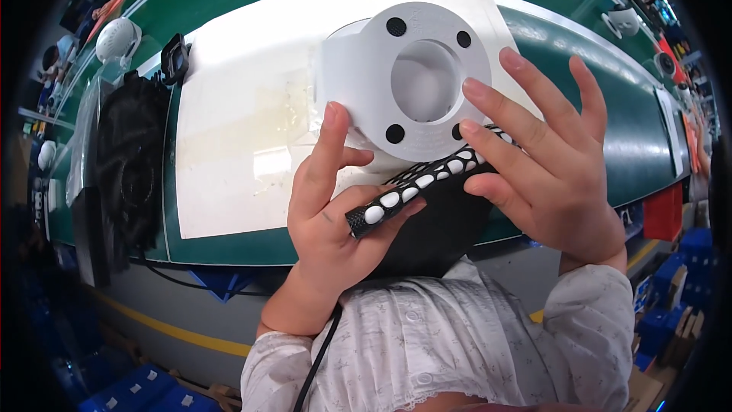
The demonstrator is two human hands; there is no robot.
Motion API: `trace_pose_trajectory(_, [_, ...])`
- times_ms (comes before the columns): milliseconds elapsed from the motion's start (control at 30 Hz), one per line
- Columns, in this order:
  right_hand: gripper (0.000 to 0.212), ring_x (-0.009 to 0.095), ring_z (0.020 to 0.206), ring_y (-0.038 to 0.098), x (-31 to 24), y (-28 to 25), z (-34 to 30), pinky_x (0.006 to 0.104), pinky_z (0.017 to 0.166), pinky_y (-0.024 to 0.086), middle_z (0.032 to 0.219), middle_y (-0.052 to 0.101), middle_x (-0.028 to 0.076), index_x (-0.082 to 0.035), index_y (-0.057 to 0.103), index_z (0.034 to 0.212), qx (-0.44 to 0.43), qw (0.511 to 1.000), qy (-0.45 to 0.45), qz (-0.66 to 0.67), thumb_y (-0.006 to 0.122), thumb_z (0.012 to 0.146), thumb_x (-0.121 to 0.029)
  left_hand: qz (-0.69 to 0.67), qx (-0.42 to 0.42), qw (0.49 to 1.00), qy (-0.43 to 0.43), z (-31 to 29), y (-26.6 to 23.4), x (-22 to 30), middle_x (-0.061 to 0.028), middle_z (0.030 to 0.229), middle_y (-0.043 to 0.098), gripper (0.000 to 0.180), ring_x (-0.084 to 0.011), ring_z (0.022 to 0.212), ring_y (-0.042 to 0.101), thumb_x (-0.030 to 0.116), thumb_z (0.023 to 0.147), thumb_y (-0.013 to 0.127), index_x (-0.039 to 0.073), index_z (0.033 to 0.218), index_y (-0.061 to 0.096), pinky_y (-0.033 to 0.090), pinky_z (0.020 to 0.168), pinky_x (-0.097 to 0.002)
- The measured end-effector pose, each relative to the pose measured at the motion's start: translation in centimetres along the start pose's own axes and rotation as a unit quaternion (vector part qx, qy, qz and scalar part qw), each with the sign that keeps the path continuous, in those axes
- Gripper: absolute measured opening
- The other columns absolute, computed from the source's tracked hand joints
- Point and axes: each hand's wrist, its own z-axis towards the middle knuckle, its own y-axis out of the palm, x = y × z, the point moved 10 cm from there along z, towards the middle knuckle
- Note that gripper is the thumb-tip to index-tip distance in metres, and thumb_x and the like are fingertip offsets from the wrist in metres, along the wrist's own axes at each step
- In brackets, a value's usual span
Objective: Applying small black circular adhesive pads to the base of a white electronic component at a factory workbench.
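White plastic fills the head view: a round housing (415,80) with a deep central bore and four dark holes in its flat face is held up between both hands, above a white mat (244,130) on the green bench (595,84). Left hand (335,214) has its index finger stretched up along the housing's lower-left edge, tip touching the rim, while thumb and curled lower fingers clamp the near end of a black perforated grille (423,183), its oval holes showing white. Right hand (545,160) is spread, fingers long and loose rather than closed; index and middle fingertips press on the housing's lower-right rim and on the far end of the grille, the rest fanned out in the air. So the grille lies slantwise just under the fingertips, touching the housing's bottom edge. It looks like the fitting step, black piece being married to the white one. Next move would likely call for lining the grille's edge up with the rim and pressing evenly from both ends, without letting it skew. Beyond the left fingers, black mesh parts (130,160) sit on the bench.
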Motion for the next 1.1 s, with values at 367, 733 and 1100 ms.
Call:
trace_pose_trajectory(367, [0.07, 0.018, 0.107, 0.044, 5.4, 8.0, 0.0, 0.0306, 0.092, 0.031, 0.111, 0.048, 0.01, 0.0, 0.025, 0.126, 0.009, 0.712, 0.261, 0.652, 0.06, 0.067, -0.013, -0.004, 0.004, 1.0, 0.006, 0.2, 0.7, -0.2, -0.0234, 0.126, 0.036, 0.027, -0.0219, 0.079, 0.055, 0.009, 0.053, 0.076, 0.003, 0.072, 0.059, 0.045, 0.07, -0.0276])
trace_pose_trajectory(733, [0.03, 0.005, 0.071, 0.047, 7.8, 9.1, 1.7, 0.0178, 0.061, 0.036, 0.081, 0.054, 0.0, -0.001, 0.052, 0.099, 0.038, 0.653, 0.28, 0.702, 0.057, 0.077, -0.02, 0.012, -0.011, 1.0, 0.024, 0.7, 0.8, -0.2, -0.0259, 0.129, 0.031, 0.031, -0.0244, 0.082, 0.056, 0.019, 0.058, 0.077, -0.002, 0.064, 0.055, 0.046, 0.07, -0.0303])
trace_pose_trajectory(1100, [0.021, 0.019, 0.076, 0.054, 16.6, 11.0, 8.8, 0.0281, 0.064, 0.043, 0.081, 0.052, 0.006, -0.01, 0.058, 0.095, 0.284, 0.946, 0.159, -0.016, 0.056, 0.074, -0.012, -0.059, -0.102, 0.993, 0.012, -1.3, -1.0, -1.4, -0.017, 0.118, 0.047, 0.027, -0.0284, 0.086, 0.055, 0.013, 0.052, 0.076, 0.004, 0.072, 0.061, 0.043, 0.073, -0.0363])
